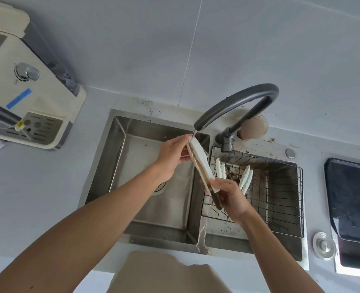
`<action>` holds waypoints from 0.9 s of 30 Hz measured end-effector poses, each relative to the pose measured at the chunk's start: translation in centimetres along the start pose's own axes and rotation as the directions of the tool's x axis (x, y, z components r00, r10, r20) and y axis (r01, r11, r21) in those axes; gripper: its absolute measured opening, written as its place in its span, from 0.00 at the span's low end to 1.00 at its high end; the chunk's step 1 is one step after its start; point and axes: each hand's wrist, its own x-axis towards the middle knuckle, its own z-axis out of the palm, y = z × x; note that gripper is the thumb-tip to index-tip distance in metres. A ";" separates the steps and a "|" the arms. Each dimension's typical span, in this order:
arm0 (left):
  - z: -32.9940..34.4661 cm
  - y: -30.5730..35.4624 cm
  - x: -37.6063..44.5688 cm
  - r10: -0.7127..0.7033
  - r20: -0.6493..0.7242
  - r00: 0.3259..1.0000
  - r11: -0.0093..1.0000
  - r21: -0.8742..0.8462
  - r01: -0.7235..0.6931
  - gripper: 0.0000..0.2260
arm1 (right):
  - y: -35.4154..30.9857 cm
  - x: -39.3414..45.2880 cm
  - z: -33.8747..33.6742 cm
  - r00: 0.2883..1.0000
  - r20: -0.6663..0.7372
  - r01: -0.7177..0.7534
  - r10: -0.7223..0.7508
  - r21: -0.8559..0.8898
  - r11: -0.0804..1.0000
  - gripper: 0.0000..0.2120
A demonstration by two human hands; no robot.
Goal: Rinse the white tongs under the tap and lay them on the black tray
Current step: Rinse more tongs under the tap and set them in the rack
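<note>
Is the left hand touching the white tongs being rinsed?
Touching. The head view shows the left hand pinching the tongs at their upper end under the tap.

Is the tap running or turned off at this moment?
Running. A thin stream falls from the tap spout onto the white tongs, held by the left hand and right hand.

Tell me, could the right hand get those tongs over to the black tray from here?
Probably yes. The right hand grips the tongs at their lower end, and the tray lies to its right, past the wire basket, with nothing tall between.
</note>
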 end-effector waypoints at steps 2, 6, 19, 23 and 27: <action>-0.3 0.0 0.0 -0.006 0.032 0.999 0.999 0.052 0.004 0.13 | -0.1 0.0 0.0 0.999 0.032 0.003 -0.002 -0.013 1.000 0.20; -0.9 0.3 0.0 0.030 0.057 0.998 0.992 0.119 -0.037 0.13 | -0.1 0.1 0.1 0.999 0.054 -0.008 0.009 -0.019 1.000 0.21; -0.1 1.2 0.2 0.015 -0.030 0.999 1.000 0.020 -0.014 0.18 | -0.5 -0.1 1.5 0.997 0.071 -0.031 0.025 0.084 0.996 0.24; -0.3 1.1 0.2 0.068 0.047 0.997 0.995 0.070 -0.072 0.11 | -0.7 -0.1 1.4 0.997 0.076 -0.042 0.034 0.105 0.994 0.25; -0.1 1.1 -0.2 0.121 0.020 0.992 0.988 0.092 -0.123 0.09 | -0.8 -0.2 1.4 0.995 0.087 -0.060 0.051 0.110 0.992 0.25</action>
